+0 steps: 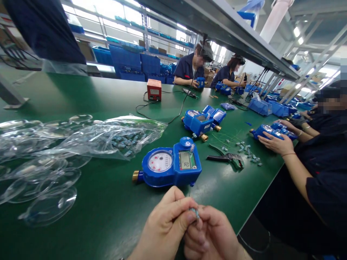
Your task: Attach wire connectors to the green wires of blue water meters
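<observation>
Bottom centre: left hand (165, 227) and right hand (214, 236), grips clamped on small blue-grey plastic piece (195, 212); fingertip hold risks dropping it.

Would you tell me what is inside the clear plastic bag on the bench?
Through the clear plastic bag, a heap of small bluish-grey parts shows; crumpled film and glare hide the rest.

Visible are three co-workers (189, 66) (227, 74) (320, 155), one red box (154, 89), one pair of pliers (226, 157) and two unattended blue meters (168, 164) (202, 121).

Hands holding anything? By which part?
A small grey-blue part, pinched between fingertips of left hand and right hand; mostly covered, exact spot unclear.
</observation>
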The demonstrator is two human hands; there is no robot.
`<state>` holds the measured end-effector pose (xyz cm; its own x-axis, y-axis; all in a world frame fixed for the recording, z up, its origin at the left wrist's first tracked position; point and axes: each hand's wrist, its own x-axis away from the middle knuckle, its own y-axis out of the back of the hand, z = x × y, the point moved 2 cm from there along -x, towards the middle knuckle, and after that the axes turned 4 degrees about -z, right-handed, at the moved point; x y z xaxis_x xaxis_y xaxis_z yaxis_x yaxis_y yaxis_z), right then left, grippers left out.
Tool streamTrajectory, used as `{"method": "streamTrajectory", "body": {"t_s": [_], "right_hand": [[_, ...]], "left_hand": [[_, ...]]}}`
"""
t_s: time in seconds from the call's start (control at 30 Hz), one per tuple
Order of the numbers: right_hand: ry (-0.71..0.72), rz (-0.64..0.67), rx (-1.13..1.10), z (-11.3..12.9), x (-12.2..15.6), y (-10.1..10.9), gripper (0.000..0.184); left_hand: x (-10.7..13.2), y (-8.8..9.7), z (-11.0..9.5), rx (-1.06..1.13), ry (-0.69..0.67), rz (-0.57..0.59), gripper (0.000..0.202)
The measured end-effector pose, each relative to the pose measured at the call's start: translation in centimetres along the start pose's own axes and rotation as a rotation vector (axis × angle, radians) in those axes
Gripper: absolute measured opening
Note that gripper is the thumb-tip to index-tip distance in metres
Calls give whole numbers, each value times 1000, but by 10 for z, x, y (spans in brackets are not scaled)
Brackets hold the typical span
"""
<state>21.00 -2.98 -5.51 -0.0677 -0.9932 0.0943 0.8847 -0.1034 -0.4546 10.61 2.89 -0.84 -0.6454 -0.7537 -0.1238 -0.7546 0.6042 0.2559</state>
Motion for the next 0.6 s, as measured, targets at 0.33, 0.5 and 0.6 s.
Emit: {"method": "streamTrajectory", "body": {"t_s": [0.33,0.5,0.6], "right_hand": [[636,-296,681,4,8,6,19],[-65,-66,20,-9,-3,-5,30],[225,-231,418,-5,1,2,26]], "left_hand": [[1,1,7,-38,-16,-88,18],[1,0,9,-20,-15,-63,24],[-1,0,11,-15,-12,-87,19]]}}
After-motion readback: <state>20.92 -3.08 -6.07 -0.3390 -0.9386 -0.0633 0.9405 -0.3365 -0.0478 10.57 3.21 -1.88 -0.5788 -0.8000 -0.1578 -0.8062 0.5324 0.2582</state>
